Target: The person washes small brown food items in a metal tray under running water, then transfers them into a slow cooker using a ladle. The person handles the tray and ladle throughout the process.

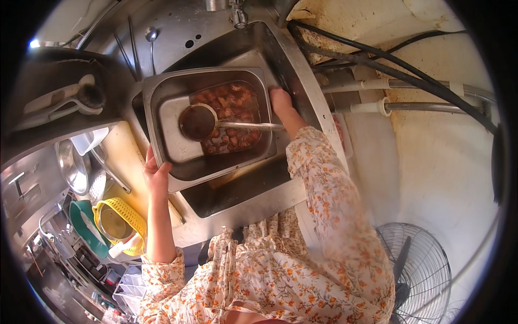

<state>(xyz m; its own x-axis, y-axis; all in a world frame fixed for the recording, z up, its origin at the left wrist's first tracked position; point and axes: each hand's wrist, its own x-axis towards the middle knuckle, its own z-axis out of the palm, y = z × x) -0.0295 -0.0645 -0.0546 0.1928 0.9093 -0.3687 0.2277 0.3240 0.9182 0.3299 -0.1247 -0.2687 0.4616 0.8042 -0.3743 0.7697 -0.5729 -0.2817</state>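
A rectangular stainless steel pan point(178, 152) sits over the sink basin point(243, 194). Reddish-brown chunks of food point(230, 105) in liquid gather at its right side, while the left part of its floor shows bare, so it appears tilted to the right. Inside rests a ladle point(198, 122) with dark liquid in its bowl; its handle crosses the right rim and ends near my right wrist. My left hand point(158, 172) grips the near left corner, thumb over the rim. At the right rim, my right hand point(280, 100) holds the pan, its fingers partly hidden.
A faucet point(239, 18) stands beyond the basin. A spoon point(151, 35) and thin metal rods lie on the steel counter. Left are a brush point(91, 95), a yellow basket point(121, 214) and a green basin point(87, 227). Cables point(364, 60), pipes point(425, 106) and a fan point(417, 271) are right.
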